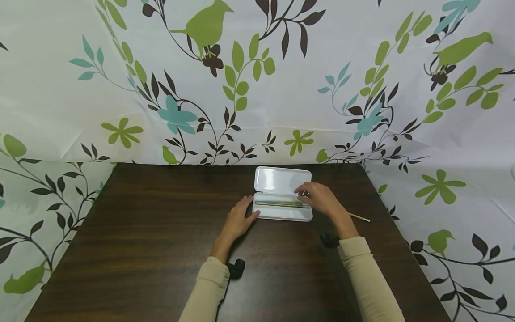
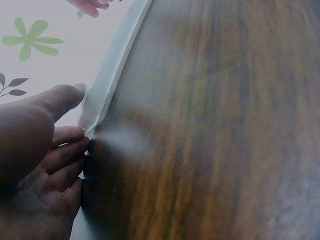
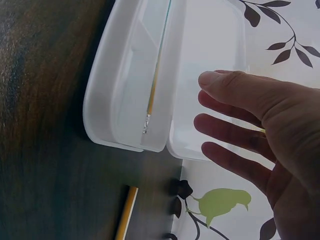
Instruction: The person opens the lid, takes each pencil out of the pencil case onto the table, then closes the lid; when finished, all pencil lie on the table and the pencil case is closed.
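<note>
An open white pencil case lies near the table's far edge, its lid tipped back. Long thin pencils, teal and yellow, lie lengthwise inside. One of these pencils, with a silvery end, shows in the right wrist view. My left hand rests at the case's left end, fingers extended, thumb by the near corner; the left wrist view has its fingertips touching that corner. Over the right part of the case is my right hand, fingers loosely bent and, in the right wrist view, holding nothing.
A loose yellow pencil lies on the dark wooden table, right of the case and partly behind the right forearm. A white sheet printed with birds and leaves hangs behind the table and shows along both sides.
</note>
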A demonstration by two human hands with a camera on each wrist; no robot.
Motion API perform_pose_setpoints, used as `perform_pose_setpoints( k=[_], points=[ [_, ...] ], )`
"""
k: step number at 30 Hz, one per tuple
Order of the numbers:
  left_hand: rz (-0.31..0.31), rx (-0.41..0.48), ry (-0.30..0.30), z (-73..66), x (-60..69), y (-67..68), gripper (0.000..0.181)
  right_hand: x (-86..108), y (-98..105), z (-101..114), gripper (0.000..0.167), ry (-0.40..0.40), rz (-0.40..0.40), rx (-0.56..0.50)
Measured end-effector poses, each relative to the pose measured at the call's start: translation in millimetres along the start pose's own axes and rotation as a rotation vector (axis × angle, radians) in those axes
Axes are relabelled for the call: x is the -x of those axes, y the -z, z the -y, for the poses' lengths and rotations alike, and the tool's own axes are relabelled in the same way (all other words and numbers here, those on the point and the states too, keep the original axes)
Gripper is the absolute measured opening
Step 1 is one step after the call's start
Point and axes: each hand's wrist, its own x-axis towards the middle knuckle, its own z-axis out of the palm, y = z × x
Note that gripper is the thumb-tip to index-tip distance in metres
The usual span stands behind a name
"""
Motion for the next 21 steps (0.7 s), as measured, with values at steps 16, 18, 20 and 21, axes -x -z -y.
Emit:
perform_pose_setpoints(
  k=[16, 18, 20, 21],
  points=[
    [-0.006, 0.01, -0.008, -1.9, -0.7, 2.6, 0.061, -2.1, -15.0, -5.6, 0.016, -0.032, 0.065, -0.076],
    [-0.005, 0.008, -0.007, -1.8, -0.3, 2.6, 0.061, -1.7, -17.1, -6.4, 0.015, -0.031, 0.074, -0.087],
    [0.003, 0.005, 0.0, -2.3, 0.3, 2.8, 0.061, -1.5, -19.1, -7.3, 0.014, -0.027, 0.081, -0.094],
    [0.004, 0.004, 0.002, -2.3, 0.5, 2.8, 0.06, -1.3, -19.8, -7.7, 0.014, -0.021, 0.082, -0.097]
  ],
)
